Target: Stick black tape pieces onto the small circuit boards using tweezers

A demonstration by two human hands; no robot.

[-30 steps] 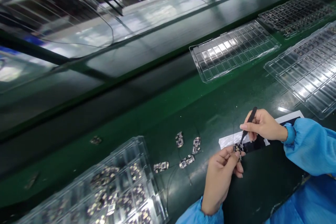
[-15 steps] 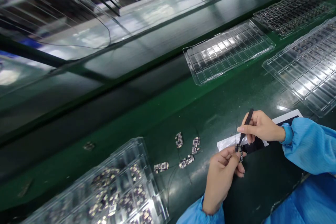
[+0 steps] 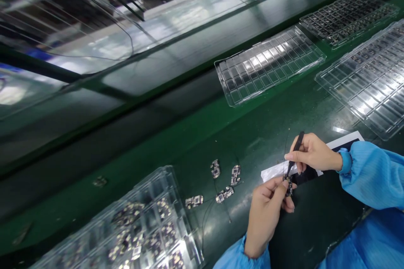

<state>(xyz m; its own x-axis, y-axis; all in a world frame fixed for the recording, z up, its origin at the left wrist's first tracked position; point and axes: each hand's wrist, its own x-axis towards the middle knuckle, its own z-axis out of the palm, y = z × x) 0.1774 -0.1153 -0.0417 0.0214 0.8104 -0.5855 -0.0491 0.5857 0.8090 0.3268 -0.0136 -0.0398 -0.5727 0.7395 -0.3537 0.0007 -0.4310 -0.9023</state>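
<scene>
My left hand [image 3: 268, 206] pinches a small circuit board [image 3: 289, 185] between thumb and fingers, over the front of the green work surface. In my right hand [image 3: 311, 152] are black tweezers [image 3: 298, 141], gripped like a pen. Their tips point down and meet the upper end of the board; whether they grasp a part there is too small to tell. A thin dark wire [image 3: 285, 145] rises beside the tweezers. Beneath both hands lies a strip of white and black sheet [image 3: 274, 171], partly covered by the right hand.
Several loose circuit boards [image 3: 224, 194] with thin wires lie left of my hands. A clear tray [image 3: 172, 176] piled with boards stands at the lower left. Farther back are a clear compartment tray [image 3: 271, 67], a filled tray [image 3: 349, 17] and another clear tray [image 3: 369, 84] at right.
The back trays and the small pieces at far left have shifted slightly left along the green strip. My hands stay almost in place; the held board has turned a little.
</scene>
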